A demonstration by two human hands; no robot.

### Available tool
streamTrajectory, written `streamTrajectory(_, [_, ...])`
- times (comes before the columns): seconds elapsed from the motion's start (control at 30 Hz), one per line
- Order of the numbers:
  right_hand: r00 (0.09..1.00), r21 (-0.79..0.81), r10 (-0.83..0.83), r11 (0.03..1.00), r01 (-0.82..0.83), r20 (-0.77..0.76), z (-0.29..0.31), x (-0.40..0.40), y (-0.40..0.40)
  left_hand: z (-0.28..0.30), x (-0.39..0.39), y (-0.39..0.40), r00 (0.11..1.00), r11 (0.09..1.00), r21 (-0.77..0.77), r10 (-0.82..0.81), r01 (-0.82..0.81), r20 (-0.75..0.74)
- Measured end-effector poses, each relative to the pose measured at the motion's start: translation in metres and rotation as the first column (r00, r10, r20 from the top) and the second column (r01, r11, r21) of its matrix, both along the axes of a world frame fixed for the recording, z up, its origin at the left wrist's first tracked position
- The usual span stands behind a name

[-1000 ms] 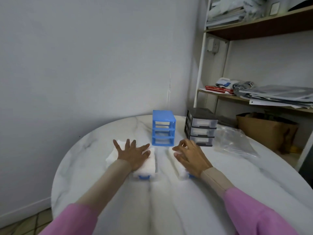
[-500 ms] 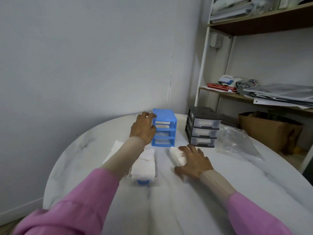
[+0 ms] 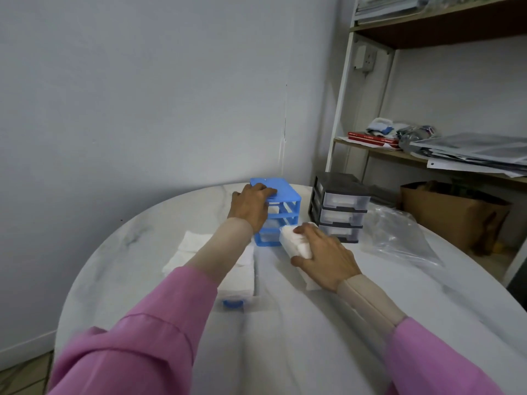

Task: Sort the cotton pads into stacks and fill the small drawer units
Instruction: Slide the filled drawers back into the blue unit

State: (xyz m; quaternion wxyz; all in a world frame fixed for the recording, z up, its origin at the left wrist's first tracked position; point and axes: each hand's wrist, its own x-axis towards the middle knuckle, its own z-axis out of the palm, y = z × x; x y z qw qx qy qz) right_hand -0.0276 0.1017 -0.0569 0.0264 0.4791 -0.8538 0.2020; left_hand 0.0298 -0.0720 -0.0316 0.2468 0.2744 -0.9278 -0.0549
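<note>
Loose pink sleeves [image 3: 159, 323] over tight beige undersleeves [image 3: 368, 297].

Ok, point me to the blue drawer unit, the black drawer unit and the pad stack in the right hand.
blue drawer unit [image 3: 285, 192], head view, on its top panel.
black drawer unit [image 3: 345, 199], head view, on its top drawer front.
pad stack [image 3: 293, 240], head view, on the white side above the fingers.

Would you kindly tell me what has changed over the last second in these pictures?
The left hand left the cotton pads it pressed and reached forward to take hold of the top of the blue drawer unit. The right hand closed its grip on a drawer of cotton pads and brought it toward that unit. The black drawer unit and plastic bag stayed put.
</note>
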Motion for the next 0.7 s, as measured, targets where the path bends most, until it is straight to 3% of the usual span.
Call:
streamTrajectory(0.17, [1.000, -0.157, 0.011, 0.987, -0.014, -0.019, 0.003, -0.005, 0.007, 0.005, 0.002, 0.014, 0.997, 0.987, -0.164, 0.013, 0.001, 0.080])
streamTrajectory(0.37, [0.999, -0.194, 0.014, 0.981, -0.023, -0.047, 0.005, -0.009, 0.010, 0.001, 0.006, 0.029, 0.969, 0.951, 0.200, -0.216, 0.237, -0.121])
streamTrajectory(0.57, [0.994, -0.164, 0.062, 0.984, -0.076, -0.094, 0.000, -0.009, 0.010, 0.001, 0.012, 0.030, 0.964, 0.927, 0.280, -0.210, 0.249, -0.162])
streamTrajectory(0.7, [0.995, -0.140, 0.055, 0.988, -0.065, -0.079, -0.003, -0.009, 0.010, -0.001, 0.010, 0.029, 0.971, 0.946, 0.228, -0.204, 0.229, -0.128])
